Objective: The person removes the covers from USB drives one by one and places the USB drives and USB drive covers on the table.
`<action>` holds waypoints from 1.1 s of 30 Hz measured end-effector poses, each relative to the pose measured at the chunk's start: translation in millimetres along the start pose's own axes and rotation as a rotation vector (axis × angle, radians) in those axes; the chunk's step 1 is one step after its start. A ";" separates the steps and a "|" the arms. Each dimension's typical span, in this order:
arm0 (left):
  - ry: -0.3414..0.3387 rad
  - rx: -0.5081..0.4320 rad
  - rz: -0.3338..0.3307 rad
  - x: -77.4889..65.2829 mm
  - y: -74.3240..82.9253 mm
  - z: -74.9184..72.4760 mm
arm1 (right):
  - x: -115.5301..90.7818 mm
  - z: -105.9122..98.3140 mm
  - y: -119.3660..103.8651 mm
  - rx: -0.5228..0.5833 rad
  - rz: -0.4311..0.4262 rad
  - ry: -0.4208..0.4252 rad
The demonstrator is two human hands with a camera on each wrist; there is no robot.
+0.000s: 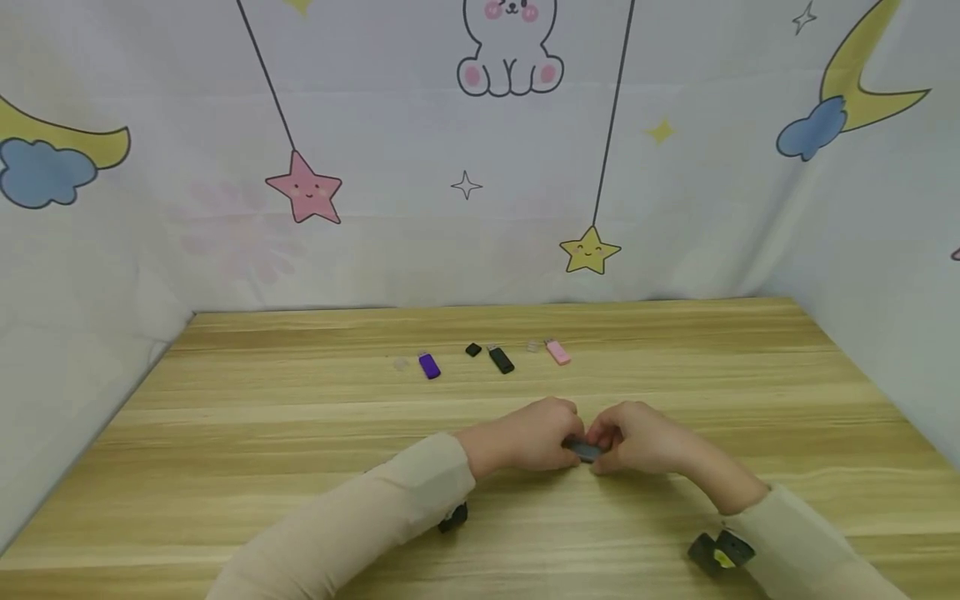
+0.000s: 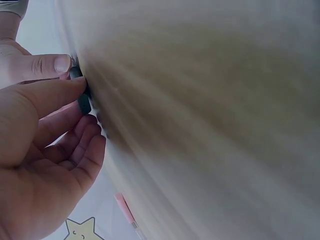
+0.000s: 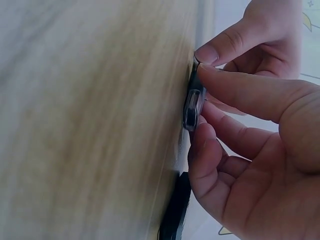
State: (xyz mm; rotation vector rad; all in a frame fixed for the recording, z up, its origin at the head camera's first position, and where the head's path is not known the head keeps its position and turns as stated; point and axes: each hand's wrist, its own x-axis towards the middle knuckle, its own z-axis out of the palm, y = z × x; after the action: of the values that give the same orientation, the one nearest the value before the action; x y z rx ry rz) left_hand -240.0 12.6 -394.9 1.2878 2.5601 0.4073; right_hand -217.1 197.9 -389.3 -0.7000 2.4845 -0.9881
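Near the middle of the wooden table, both hands meet over a small dark grey-green USB stick. My left hand pinches its body between thumb and fingers; this dark body shows in the left wrist view. From the other side my right hand pinches the opposite end with thumb and fingers. A shiny rounded end piece, possibly a see-through cap, shows beside the right fingers in the right wrist view. Fingers hide where the parts meet, so I cannot tell whether they are joined.
Farther back lie a purple USB stick, a black USB stick and a pink USB stick. Beside them are a black cap and clear caps. A patterned cloth hangs behind the table.
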 end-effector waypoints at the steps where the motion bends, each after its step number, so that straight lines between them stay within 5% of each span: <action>1: 0.001 -0.001 0.001 -0.5 0.1 -0.2 | -0.1 -0.1 -0.2 -0.001 0.000 -0.001; 14: 0.053 -0.052 -0.013 -10.3 -2.4 -6.7 | 0.1 -3.6 1.1 0.000 -0.001 0.011; 24: 0.177 -0.186 -0.067 -27.6 -5.9 -11.7 | 4.0 -8.6 1.2 0.076 0.011 0.027; 33: 0.285 -0.164 -0.112 -40.5 -3.7 -17.7 | 7.9 -7.7 -4.7 0.174 0.019 0.087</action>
State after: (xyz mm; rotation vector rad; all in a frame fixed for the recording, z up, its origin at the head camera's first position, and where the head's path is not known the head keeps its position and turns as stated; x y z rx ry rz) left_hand -225.3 -24.7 -376.0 1.0902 2.7420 0.8117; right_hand -225.9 194.5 -381.9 -0.5886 2.4353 -1.2341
